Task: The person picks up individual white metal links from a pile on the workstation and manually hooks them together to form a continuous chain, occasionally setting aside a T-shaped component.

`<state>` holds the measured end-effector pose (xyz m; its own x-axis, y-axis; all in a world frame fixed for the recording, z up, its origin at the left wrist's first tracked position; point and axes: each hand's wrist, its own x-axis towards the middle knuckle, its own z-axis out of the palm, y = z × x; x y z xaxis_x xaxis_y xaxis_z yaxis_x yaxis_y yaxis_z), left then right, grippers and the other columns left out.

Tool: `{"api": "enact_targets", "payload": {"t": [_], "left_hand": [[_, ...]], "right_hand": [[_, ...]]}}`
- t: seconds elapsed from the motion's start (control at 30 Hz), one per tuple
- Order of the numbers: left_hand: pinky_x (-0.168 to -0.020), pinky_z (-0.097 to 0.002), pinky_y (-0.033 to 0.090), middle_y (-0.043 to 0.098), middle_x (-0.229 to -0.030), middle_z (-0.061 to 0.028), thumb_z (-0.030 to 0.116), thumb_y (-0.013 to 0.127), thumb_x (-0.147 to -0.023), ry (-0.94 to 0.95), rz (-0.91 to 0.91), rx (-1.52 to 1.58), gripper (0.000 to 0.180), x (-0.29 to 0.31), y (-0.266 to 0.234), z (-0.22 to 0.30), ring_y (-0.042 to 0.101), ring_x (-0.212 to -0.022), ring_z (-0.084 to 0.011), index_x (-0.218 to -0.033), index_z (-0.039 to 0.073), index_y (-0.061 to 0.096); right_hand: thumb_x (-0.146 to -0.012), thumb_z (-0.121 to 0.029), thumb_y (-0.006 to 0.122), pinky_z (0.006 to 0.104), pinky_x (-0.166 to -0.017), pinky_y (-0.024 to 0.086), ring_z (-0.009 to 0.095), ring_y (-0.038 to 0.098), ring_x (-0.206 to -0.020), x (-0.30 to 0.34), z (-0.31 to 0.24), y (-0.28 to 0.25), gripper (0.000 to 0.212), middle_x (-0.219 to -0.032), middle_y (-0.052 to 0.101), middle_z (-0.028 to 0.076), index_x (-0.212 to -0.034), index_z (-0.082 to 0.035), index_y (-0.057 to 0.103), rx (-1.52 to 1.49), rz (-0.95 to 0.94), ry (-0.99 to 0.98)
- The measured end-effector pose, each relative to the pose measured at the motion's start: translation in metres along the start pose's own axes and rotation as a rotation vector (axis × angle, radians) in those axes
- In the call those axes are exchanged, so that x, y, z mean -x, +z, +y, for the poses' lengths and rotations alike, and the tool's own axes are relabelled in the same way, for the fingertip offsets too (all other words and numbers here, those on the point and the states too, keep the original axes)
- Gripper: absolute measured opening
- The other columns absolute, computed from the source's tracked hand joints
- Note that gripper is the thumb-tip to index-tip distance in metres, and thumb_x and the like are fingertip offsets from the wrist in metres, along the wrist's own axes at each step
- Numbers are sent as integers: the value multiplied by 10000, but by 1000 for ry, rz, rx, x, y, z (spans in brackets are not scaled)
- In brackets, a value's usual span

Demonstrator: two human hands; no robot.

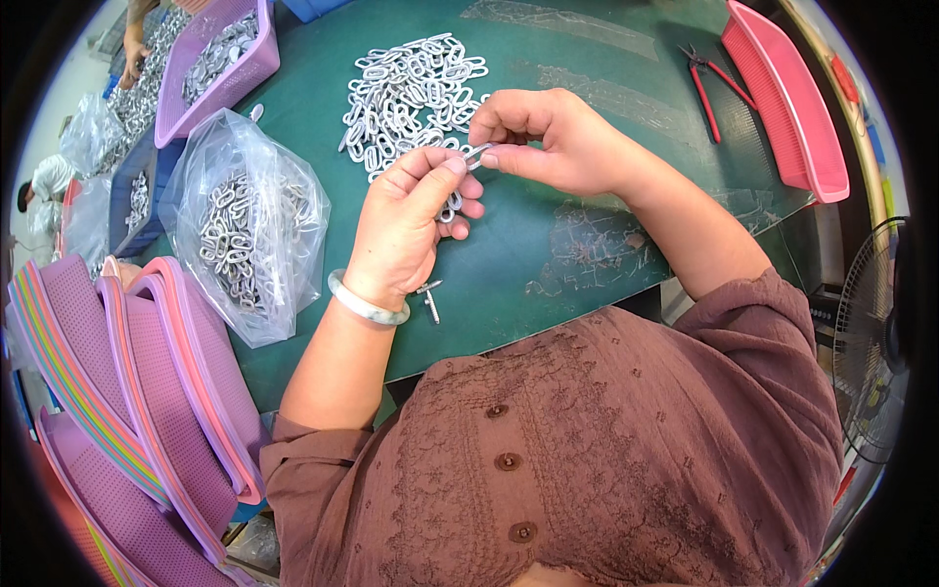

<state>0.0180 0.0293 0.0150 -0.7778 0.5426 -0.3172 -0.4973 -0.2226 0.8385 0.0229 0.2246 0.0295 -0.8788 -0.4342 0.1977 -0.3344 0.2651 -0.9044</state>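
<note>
Over the green table, my left hand [401, 220] and my right hand [558, 142] meet at one silver oval metal link [476, 157]. Each hand pinches it between thumb and forefinger. More links [450, 207] lie under the curled fingers of my left hand, partly hidden. Just beyond my hands spreads a loose pile of similar oval links [406, 93]. A clear plastic bag [303, 210] holding more links stands left of my left forearm. Near my left wrist, a few small metal pieces [431, 303] rest on the table.
Red-handled pliers [711, 103] lie at the far right, beside a pink basket [807, 147]. At the far left stands a purple basket [266, 49] of flat metal pieces. Stacked purple baskets [196, 391] fill the near left. Another person's hand [134, 59] reaches into metal parts beyond.
</note>
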Motion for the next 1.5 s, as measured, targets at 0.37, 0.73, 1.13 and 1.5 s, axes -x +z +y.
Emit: {"api": "enact_targets", "payload": {"t": [0.37, 0.73, 1.13, 1.5], "left_hand": [[-493, -198, 417, 589, -752, -51, 128, 501, -882, 0, 17, 20, 113, 1, 0, 1, 564, -628, -123, -926, 38, 554], [-465, -191, 425, 599, -746, -59, 118, 510, -873, 38, 61, -18, 143, -3, -2, -1, 567, -602, -111, -935, -1, 561], [-452, -186, 411, 593, -736, -53, 114, 503, -873, 29, 77, -40, 142, -2, 0, 1, 560, -593, -103, -933, -2, 559], [-455, -187, 408, 588, -740, -55, 110, 494, -873, 26, 84, -49, 141, -2, 1, 1, 556, -598, -104, -938, -2, 549]], "right_hand": [[-787, 9, 596, 217, -720, 438, 70, 529, -798, -2, 8, -1, 196, -850, 582, 14, -978, 16, 555, -159, -66, 77], [-789, 5, 582, 213, -696, 432, 63, 522, -770, -3, 11, 3, 166, -825, 581, 6, -953, 2, 556, -47, -15, 59], [-766, 3, 590, 223, -688, 450, 78, 539, -751, -3, 12, 6, 216, -805, 586, 27, -978, -4, 545, -90, 23, 32], [-744, -11, 604, 229, -640, 457, 86, 546, -701, -3, 12, 6, 240, -755, 586, 29, -977, -23, 547, -27, 65, -10]]}}
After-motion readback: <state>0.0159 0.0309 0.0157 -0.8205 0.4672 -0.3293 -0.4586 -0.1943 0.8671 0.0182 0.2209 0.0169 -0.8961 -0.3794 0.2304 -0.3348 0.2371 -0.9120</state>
